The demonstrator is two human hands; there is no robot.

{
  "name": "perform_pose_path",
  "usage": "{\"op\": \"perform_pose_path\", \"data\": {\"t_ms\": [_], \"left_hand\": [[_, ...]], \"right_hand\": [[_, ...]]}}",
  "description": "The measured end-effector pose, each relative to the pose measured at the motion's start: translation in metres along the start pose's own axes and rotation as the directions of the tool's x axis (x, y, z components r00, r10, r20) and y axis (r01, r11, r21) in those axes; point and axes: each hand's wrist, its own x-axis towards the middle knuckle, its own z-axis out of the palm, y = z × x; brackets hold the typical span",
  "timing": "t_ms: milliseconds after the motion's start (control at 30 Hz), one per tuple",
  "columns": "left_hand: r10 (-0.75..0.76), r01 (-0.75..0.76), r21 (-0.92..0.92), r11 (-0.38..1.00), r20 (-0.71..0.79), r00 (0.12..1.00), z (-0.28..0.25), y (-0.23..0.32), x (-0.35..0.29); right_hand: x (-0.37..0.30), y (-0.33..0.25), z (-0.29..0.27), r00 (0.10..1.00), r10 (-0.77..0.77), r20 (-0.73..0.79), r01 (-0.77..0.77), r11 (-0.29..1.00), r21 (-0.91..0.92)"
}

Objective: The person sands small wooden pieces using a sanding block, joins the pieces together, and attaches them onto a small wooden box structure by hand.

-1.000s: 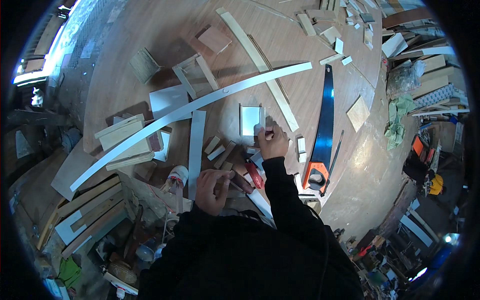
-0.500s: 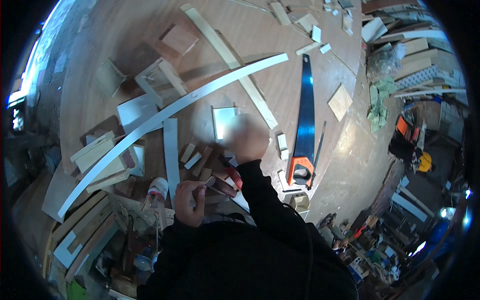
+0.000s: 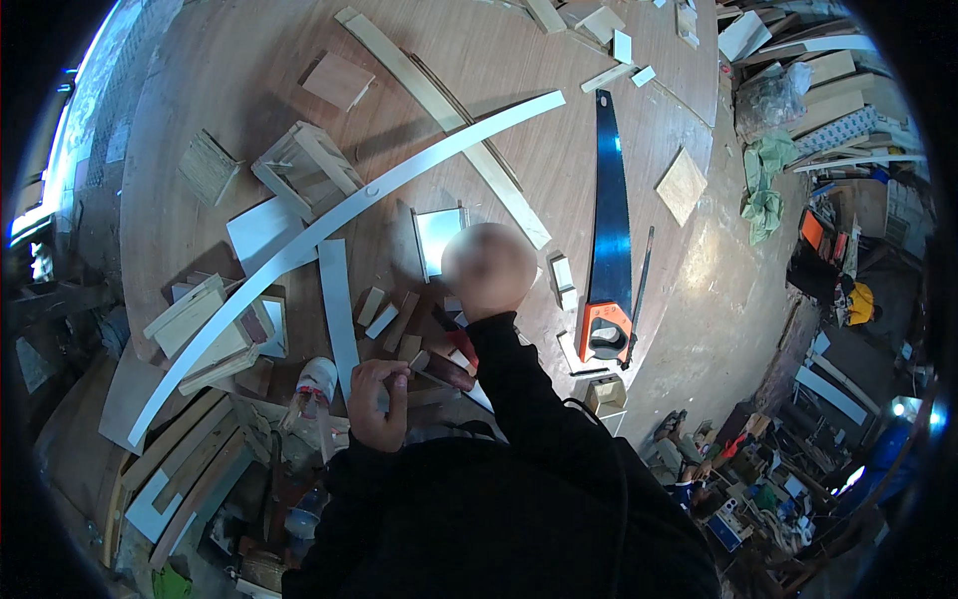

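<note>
My left hand (image 3: 379, 407) is near the table's front edge with its fingers curled and thumb and forefinger drawn together. Whatever they may pinch is too small to make out. Farther forward, my right hand (image 3: 489, 268) is a blur, so its fingers do not show. It is right at the near corner of a small white panel (image 3: 438, 238) with narrow strips along its sides. Between the hands lie a dark reddish-brown block (image 3: 443, 370) and a red object (image 3: 462, 346), partly covered by my right sleeve. Small wood offcuts (image 3: 381, 320) lie left of these.
A long curved white strip (image 3: 339, 212) crosses a straight wooden batten (image 3: 454, 130). A handsaw (image 3: 607, 230) with an orange handle lies right. Wooden box frames (image 3: 309, 172) stand left; a white container (image 3: 317, 377) is by my left hand. Wood scraps are stacked beyond the table.
The view has shifted slightly and become sharper. Both hands stay in nearly the same places, the left still curled and the right still blurred beside the white panel.
</note>
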Motion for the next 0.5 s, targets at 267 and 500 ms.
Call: {"op": "perform_pose_path", "data": {"t_ms": [267, 500], "left_hand": [[-0.042, 0.042, -0.042, 0.998, -0.005, 0.999, -0.0034, 0.0025, 0.0015], [0.001, -0.001, -0.015, 1.0, 0.007, 1.0, -0.0055, 0.0006, 0.0046]], "right_hand": [[0.0036, 0.002, 0.0031, 1.0, 0.001, -0.008, -0.001, 1.0, 0.005], [0.0038, 0.0049, 0.0057, 1.0, 0.0, -0.015, -0.001, 1.0, -0.028]]}}
